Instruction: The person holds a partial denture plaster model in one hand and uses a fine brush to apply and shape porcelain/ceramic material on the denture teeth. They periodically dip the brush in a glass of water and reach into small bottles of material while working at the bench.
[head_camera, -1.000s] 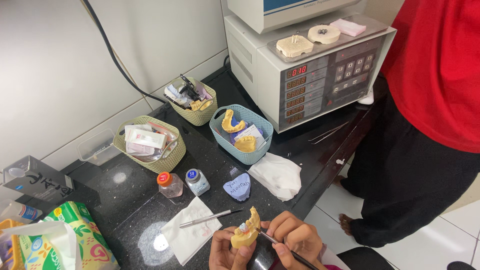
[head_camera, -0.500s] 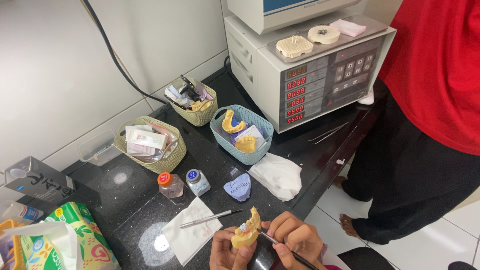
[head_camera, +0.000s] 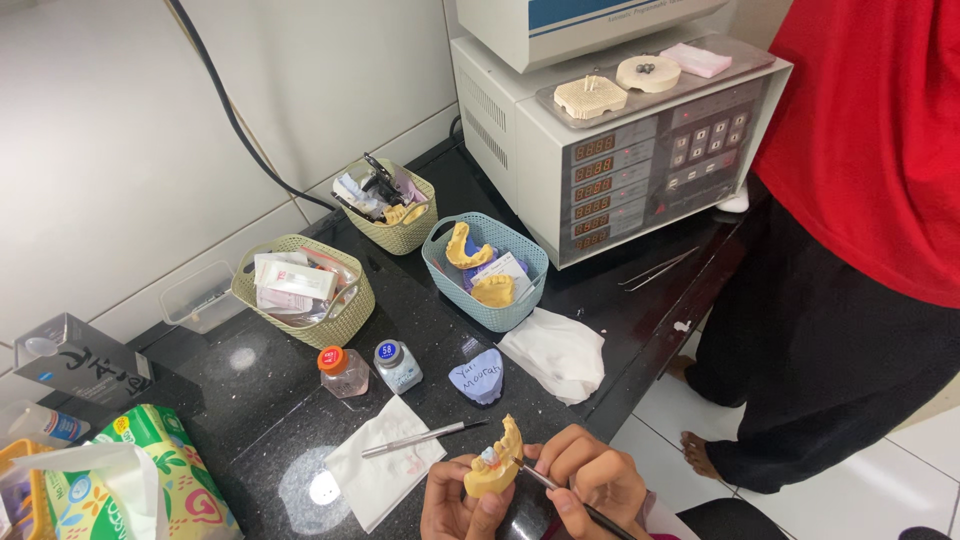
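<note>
Bench edge is sitting just under the hands; a slip is risking the yellow dental cast falling to the floor. Left hand is clamping the cast from below; right hand is pinching a thin tool, tip touching it.

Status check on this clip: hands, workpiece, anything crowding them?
Left hand grips yellow dental cast. Right hand holds thin tool, tip at the cast. Nearby: brush on tissue; nothing blocking.
</note>
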